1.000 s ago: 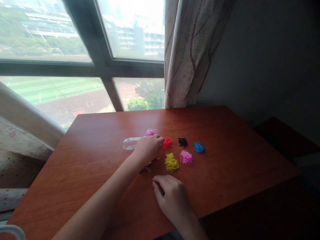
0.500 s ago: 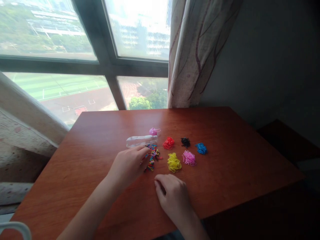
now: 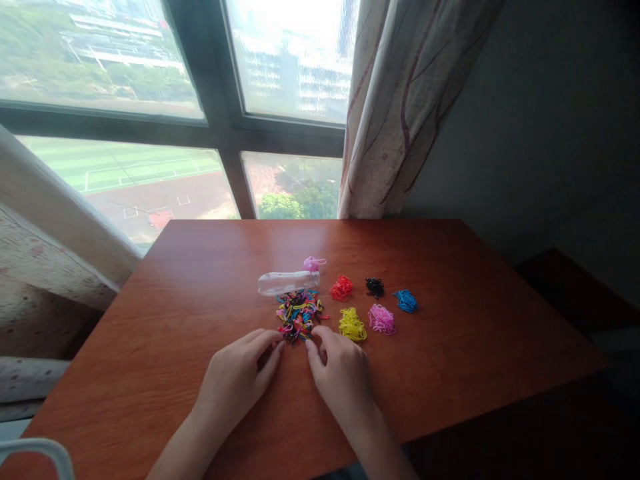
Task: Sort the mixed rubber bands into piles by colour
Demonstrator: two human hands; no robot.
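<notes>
A mixed heap of small coloured rubber bands (image 3: 299, 312) lies on the wooden table. My left hand (image 3: 240, 373) is at its lower left edge, with thumb and fingertips drawn together in a loose pinch. At the lower right edge is my right hand (image 3: 344, 375), its thumb and forefinger also curled close together. Whatever is between either hand's fingertips is too small to make out. To the right lie sorted piles: yellow bands (image 3: 353, 325), pink bands (image 3: 382, 319), red bands (image 3: 341, 288), black bands (image 3: 375, 287) and blue bands (image 3: 406, 301).
A clear plastic bottle (image 3: 287, 283) lies on its side just behind the mixed heap. Beside its mouth is a pink cap with a loop (image 3: 311, 264). The table (image 3: 165, 313) meets the window at the back. A curved white object (image 3: 43, 445) shows at lower left.
My left hand has drawn back from over the mixed heap to its near left edge, uncovering the bands. My right hand's fingertips now reach the heap's near right edge. The view has shifted slightly.
</notes>
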